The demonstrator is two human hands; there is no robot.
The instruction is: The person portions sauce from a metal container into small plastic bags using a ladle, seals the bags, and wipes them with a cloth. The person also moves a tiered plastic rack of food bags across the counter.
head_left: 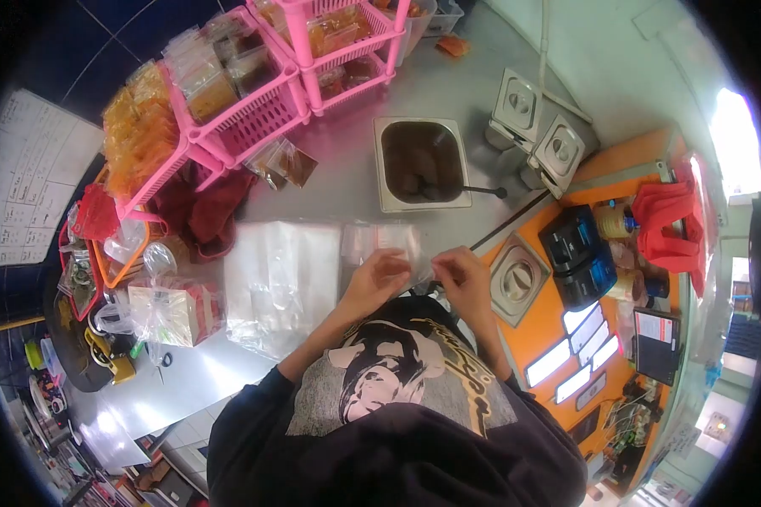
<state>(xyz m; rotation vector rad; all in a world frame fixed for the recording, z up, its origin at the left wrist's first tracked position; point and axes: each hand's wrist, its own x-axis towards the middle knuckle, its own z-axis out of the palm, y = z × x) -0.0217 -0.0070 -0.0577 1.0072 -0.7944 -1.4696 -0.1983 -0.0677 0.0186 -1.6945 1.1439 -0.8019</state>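
Just in front of my shirt, my left hand (380, 280) and my right hand (462, 275) are close together with bent fingers. Between them is a small clear plastic bag (421, 260), pinched by the fingers of both hands. A stack of small clear bags (380, 238) lies just beyond my left hand. To its left, large clear plastic bags (281, 275) lie flat on the steel counter. A square steel container (384, 169) of dark brown contents stands farther forward, with a dark-handled utensil (482, 191) across its right rim.
Pink baskets (249, 127) with filled packets stand at the back left. Small brown packets (287, 163) lie beside them. A wrapped box (162, 313) sits at left. Lidded steel containers (558, 152) are at back right; a steel lid (519, 277) lies on the orange counter.
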